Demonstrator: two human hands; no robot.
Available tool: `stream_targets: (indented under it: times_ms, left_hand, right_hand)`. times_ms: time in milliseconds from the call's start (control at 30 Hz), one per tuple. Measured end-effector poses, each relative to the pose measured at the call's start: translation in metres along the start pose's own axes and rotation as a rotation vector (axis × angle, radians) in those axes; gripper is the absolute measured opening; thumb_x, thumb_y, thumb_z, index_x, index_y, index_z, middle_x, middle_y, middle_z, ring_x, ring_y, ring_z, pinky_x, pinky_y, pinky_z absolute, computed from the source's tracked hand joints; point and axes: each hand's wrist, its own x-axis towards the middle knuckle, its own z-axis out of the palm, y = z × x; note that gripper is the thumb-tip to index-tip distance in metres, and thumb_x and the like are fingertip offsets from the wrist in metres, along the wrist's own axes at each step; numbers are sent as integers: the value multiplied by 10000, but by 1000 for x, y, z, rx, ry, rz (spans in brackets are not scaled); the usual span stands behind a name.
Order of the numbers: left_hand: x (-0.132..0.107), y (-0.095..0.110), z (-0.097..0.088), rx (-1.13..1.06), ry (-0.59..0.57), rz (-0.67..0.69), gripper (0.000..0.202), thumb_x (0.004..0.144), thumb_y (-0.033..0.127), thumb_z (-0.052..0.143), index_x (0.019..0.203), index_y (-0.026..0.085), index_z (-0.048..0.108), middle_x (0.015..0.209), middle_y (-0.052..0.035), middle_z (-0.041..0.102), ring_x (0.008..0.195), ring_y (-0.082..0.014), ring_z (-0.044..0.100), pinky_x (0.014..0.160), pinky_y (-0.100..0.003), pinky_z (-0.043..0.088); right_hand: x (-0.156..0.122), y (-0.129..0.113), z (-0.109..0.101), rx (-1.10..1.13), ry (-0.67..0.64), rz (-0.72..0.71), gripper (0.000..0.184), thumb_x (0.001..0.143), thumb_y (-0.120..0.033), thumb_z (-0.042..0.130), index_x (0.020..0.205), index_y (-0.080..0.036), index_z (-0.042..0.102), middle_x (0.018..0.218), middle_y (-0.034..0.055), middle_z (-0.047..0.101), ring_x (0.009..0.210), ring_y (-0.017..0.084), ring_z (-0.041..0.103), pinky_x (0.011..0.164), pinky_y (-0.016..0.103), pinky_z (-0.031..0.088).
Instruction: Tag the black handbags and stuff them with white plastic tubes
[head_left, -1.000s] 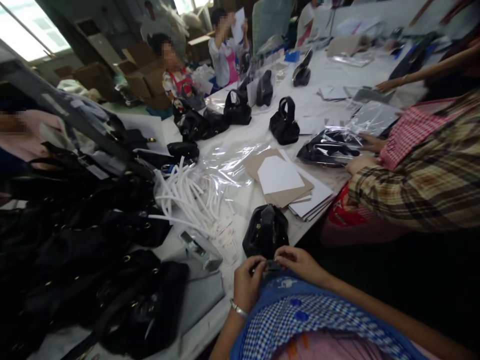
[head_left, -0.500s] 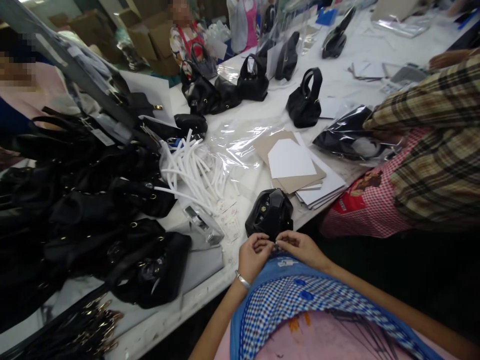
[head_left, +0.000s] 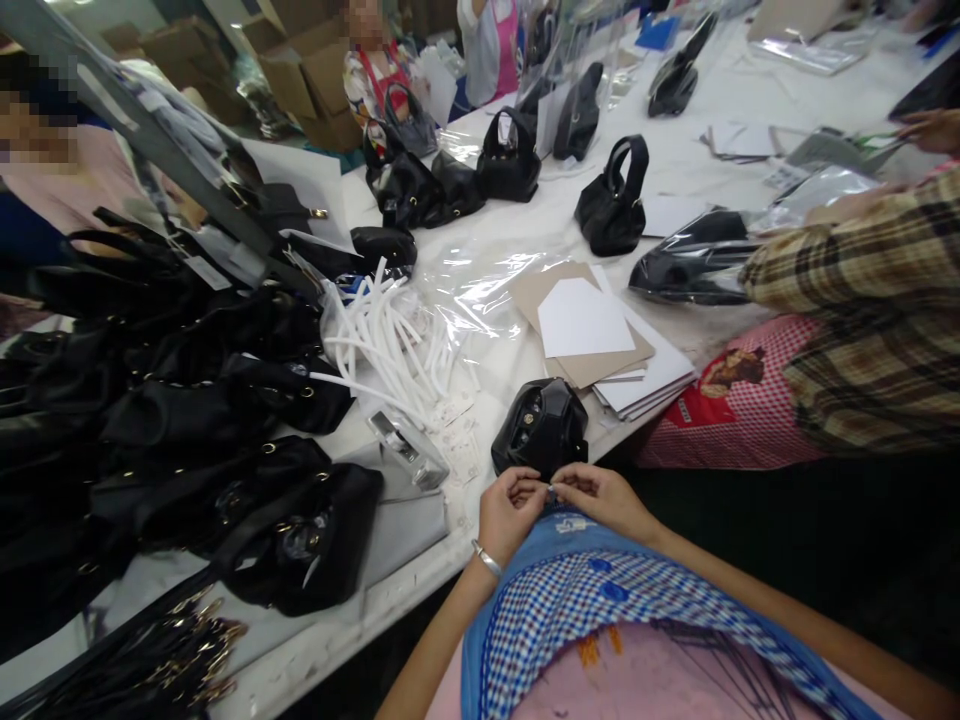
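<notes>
A black handbag (head_left: 546, 420) lies at the table's front edge, right before my body. Close against its near side, my left hand (head_left: 512, 508) and my right hand (head_left: 604, 500) meet with curled, pinched fingers. Between the fingertips is a tiny pale bit, too small to name. Left of the bag, small printed tags (head_left: 460, 440) are scattered on the table. A clear-wrapped item with a metallic part (head_left: 409, 450) lies beside them.
Many black handbags (head_left: 180, 420) are heaped at left, with straps with gold clasps (head_left: 195, 650) below. White tubes (head_left: 382, 335), clear plastic sheets (head_left: 480, 290) and stacked cards (head_left: 589, 318) lie beyond my bag. At right, a co-worker's plaid sleeve (head_left: 847, 240) is near a plastic-wrapped bag (head_left: 694, 262).
My hands stay pinched together in almost the same spot. The co-worker at right has moved their arm away from the wrapped bag, toward the far right.
</notes>
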Motion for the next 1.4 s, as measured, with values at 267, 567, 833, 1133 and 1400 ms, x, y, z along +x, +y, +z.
stream_targets:
  times_ms: [267, 567, 833, 1133, 1400]
  left_hand:
    - [5, -7, 0, 21, 17, 21, 232, 731, 229, 656, 931, 126, 598, 792, -75, 710, 713, -150, 679, 680, -237, 552]
    - [-7, -4, 1, -19, -134, 16, 375, 762, 146, 574, 1137, 158, 587, 1141, -106, 659, 1046, -208, 634, 871, -308, 547]
    - [-2, -3, -3, -58, -128, -61, 368, 733, 170, 619, 1097, 122, 588, 1070, -124, 679, 845, -172, 684, 815, -295, 548]
    - [1, -33, -18, 443, 118, -12, 224, 707, 258, 653, 905, 173, 592, 791, -16, 621, 714, -141, 613, 559, -211, 462]
    - [16, -74, -15, 620, 146, 9, 332, 639, 310, 715, 886, 194, 526, 858, -9, 572, 761, -158, 604, 566, -224, 463]
  right_hand:
    - [-2, -8, 1, -19, -1, -1, 301, 779, -420, 628, 906, -149, 665, 834, 61, 703, 784, 187, 650, 735, 283, 505]
    - [0, -5, 5, -122, 49, -35, 255, 788, -402, 604, 874, -165, 648, 796, 49, 699, 750, 183, 657, 694, 278, 511]
    - [1, -1, 0, -74, 76, 4, 277, 798, -390, 584, 958, -169, 630, 827, 48, 700, 784, 187, 662, 732, 280, 515]
    - [-3, 68, -14, -227, -78, 196, 435, 721, -426, 632, 1042, -140, 698, 933, 93, 723, 820, 246, 671, 746, 340, 515]
    - [5, 104, 15, -54, -158, 103, 479, 694, -451, 664, 1087, -178, 681, 653, -11, 664, 598, 152, 597, 584, 264, 475]
